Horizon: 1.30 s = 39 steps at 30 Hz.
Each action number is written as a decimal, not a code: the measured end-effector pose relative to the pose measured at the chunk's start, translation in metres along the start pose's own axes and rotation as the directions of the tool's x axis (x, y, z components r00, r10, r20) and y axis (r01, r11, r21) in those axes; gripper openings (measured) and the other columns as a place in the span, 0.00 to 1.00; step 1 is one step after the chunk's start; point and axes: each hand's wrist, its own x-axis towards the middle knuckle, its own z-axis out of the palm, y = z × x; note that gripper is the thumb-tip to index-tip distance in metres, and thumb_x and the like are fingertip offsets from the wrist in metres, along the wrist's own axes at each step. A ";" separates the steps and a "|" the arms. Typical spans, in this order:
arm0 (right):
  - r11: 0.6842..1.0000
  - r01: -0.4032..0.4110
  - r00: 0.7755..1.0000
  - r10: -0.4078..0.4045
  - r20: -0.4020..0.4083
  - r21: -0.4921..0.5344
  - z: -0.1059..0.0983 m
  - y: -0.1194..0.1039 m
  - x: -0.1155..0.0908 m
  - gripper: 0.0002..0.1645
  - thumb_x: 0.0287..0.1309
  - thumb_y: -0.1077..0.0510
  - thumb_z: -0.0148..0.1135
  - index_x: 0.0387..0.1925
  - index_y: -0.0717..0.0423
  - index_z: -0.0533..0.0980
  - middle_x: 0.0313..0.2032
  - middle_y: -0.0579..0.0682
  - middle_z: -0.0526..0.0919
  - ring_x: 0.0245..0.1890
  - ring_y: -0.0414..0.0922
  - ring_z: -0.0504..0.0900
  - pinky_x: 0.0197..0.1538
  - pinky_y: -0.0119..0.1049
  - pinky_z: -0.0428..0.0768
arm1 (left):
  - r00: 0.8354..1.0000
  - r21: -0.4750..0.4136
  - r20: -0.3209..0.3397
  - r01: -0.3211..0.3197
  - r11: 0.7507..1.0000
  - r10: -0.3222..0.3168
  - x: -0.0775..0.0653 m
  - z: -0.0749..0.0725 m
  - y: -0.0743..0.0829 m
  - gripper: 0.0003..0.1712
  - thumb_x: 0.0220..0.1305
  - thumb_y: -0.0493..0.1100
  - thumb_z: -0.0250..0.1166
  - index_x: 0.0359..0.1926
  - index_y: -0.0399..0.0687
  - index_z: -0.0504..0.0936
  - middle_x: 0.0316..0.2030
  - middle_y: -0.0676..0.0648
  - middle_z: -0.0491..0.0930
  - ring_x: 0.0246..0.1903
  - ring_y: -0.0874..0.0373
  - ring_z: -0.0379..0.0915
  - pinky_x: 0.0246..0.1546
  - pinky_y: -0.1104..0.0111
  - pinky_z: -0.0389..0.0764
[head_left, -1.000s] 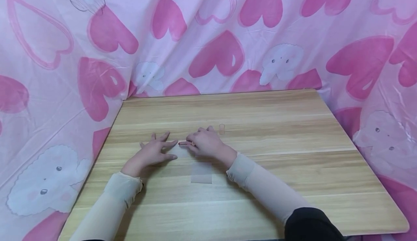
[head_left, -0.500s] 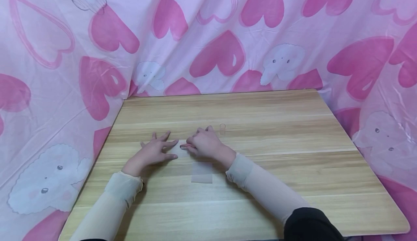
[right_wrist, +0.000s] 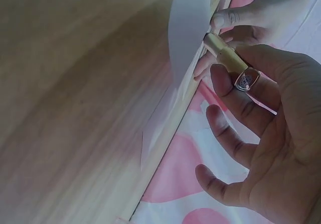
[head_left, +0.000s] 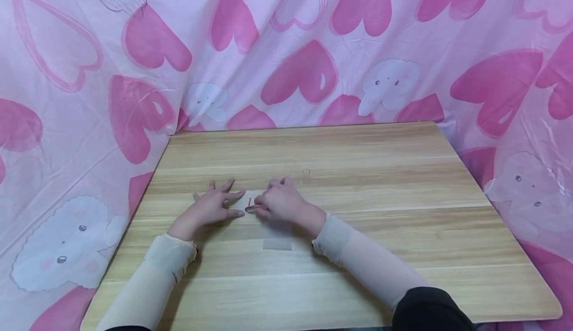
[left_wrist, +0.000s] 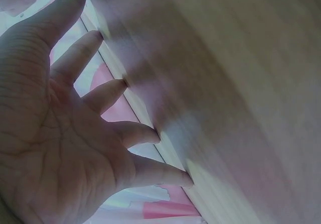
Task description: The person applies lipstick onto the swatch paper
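My right hand (head_left: 284,200) pinches a lipstick (head_left: 252,208) between thumb and fingers, its tip low over a white sheet of paper (head_left: 253,193). In the right wrist view, the lipstick tube (right_wrist: 228,57) looks gold, with a squared clear end. A short red stroke (head_left: 249,201) marks the paper just above the tip. With fingers spread, my left hand (head_left: 210,207) rests its fingertips at the paper's left side, as the left wrist view shows from the palm side. The right hand hides part of the paper.
Beyond the right hand stands a small clear cap (head_left: 306,175). A translucent square sheet (head_left: 277,239) lies nearer on the wooden table (head_left: 358,251). Pink heart-print cloth (head_left: 297,74) hangs around the back and sides.
The right hand has drawn the lipstick tip a little toward the body, and a red stroke now shows on the paper behind it. The left hand stays in place.
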 end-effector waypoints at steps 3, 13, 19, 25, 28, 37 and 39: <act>1.000 0.007 1.000 -0.007 0.006 -0.001 0.000 -0.002 -0.001 0.11 0.67 0.39 0.60 0.42 0.34 0.84 0.26 0.30 0.80 0.38 0.41 0.71 0.49 0.47 0.67 | 1.000 -0.002 -0.001 -0.002 1.000 0.002 -0.001 0.000 0.000 0.41 0.58 0.71 0.67 0.70 0.69 0.72 0.78 0.44 0.49 0.69 0.17 0.33 0.46 0.14 0.33; 1.000 0.015 1.000 -0.015 0.007 -0.009 0.005 -0.002 0.000 0.11 0.67 0.38 0.60 0.41 0.34 0.84 0.25 0.28 0.77 0.39 0.41 0.71 0.49 0.46 0.67 | 1.000 0.005 -0.014 -0.007 1.000 0.007 -0.001 -0.001 0.001 0.40 0.58 0.70 0.67 0.70 0.67 0.73 0.78 0.43 0.50 0.69 0.16 0.33 0.45 0.14 0.33; 1.000 0.004 1.000 -0.005 0.012 0.018 0.005 -0.002 -0.001 0.12 0.67 0.39 0.60 0.43 0.34 0.84 0.25 0.28 0.78 0.39 0.40 0.70 0.49 0.45 0.66 | 1.000 0.007 -0.011 -0.008 1.000 0.008 -0.001 0.000 0.002 0.40 0.58 0.70 0.67 0.70 0.66 0.73 0.78 0.42 0.50 0.69 0.15 0.32 0.44 0.14 0.33; 0.998 -0.017 1.000 0.018 -0.020 0.059 0.002 0.000 -0.005 0.13 0.68 0.40 0.60 0.46 0.34 0.84 0.35 0.31 0.86 0.38 0.40 0.71 0.49 0.46 0.67 | 1.000 0.005 -0.013 -0.011 1.000 0.011 0.000 0.000 0.001 0.40 0.58 0.70 0.67 0.70 0.66 0.73 0.78 0.41 0.50 0.68 0.15 0.33 0.44 0.14 0.33; 0.997 -0.021 0.999 0.024 -0.037 0.070 0.003 0.003 -0.007 0.13 0.68 0.40 0.59 0.46 0.35 0.84 0.36 0.31 0.86 0.39 0.40 0.73 0.49 0.47 0.68 | 1.000 0.000 -0.015 -0.011 1.000 0.011 0.000 0.000 0.001 0.40 0.58 0.70 0.67 0.69 0.66 0.74 0.78 0.41 0.50 0.68 0.15 0.33 0.45 0.14 0.33; 0.990 -0.068 0.994 0.077 -0.073 0.125 0.000 0.016 -0.024 0.11 0.69 0.42 0.59 0.44 0.36 0.84 0.34 0.33 0.86 0.40 0.41 0.76 0.49 0.49 0.70 | 0.998 -0.012 -0.046 -0.052 0.999 0.052 0.001 -0.001 0.005 0.41 0.60 0.70 0.66 0.71 0.66 0.71 0.77 0.38 0.50 0.68 0.14 0.36 0.48 0.15 0.35; 0.989 -0.081 0.992 0.092 -0.086 0.125 -0.002 0.020 -0.028 0.12 0.69 0.42 0.58 0.44 0.37 0.84 0.35 0.33 0.86 0.41 0.42 0.77 0.50 0.50 0.70 | 0.996 -0.001 -0.058 -0.073 0.997 0.073 0.003 0.000 0.010 0.42 0.60 0.71 0.65 0.72 0.66 0.69 0.77 0.37 0.51 0.67 0.14 0.38 0.49 0.15 0.37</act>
